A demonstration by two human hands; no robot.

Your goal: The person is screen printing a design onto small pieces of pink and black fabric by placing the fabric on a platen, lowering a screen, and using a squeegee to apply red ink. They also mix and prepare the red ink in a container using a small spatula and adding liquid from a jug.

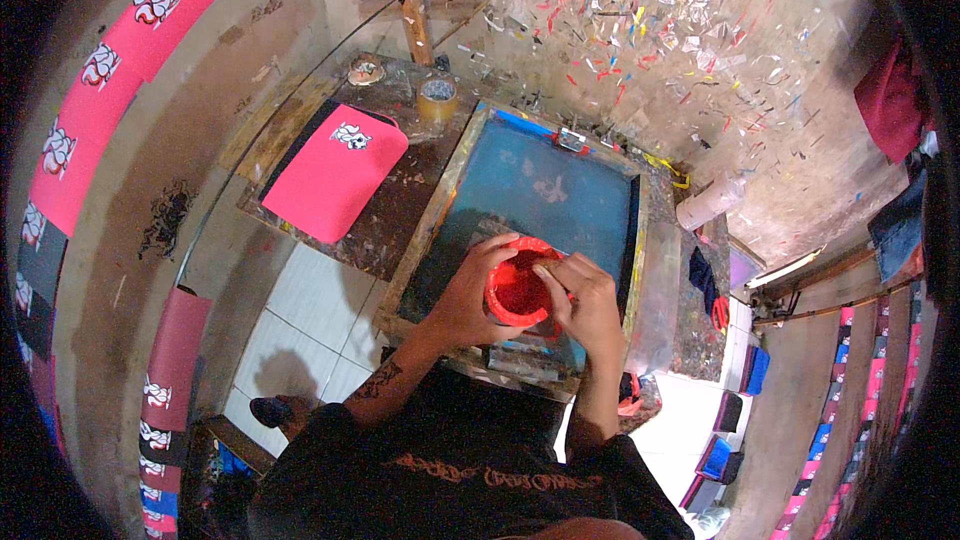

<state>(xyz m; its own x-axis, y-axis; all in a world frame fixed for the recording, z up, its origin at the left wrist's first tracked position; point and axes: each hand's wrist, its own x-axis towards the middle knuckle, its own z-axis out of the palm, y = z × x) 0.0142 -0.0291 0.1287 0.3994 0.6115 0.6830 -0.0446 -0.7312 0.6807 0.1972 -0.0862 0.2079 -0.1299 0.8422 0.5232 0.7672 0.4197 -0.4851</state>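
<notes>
A small cup [519,281] with a bright red rim and dark red paint inside is above the near part of a screen-printing frame [550,195] with blue mesh. My left hand [468,292] wraps round the cup's left side and holds it tilted toward me. My right hand [582,298] is closed in a pinch, thumb and fingertips over the cup's right rim. What it pinches, if anything, is hidden. Under my hands, a flat greyish piece [525,358] lies across the frame's near end, partly covered.
Left of the frame, a pink sheet with a printed figure [335,175] lies on the stained table [395,240]. Behind it stand a tape roll [436,98] and a paint-crusted lid [366,70]. Printed pink pieces [100,70] line the left wall. Blue and dark pieces [717,458] sit at right.
</notes>
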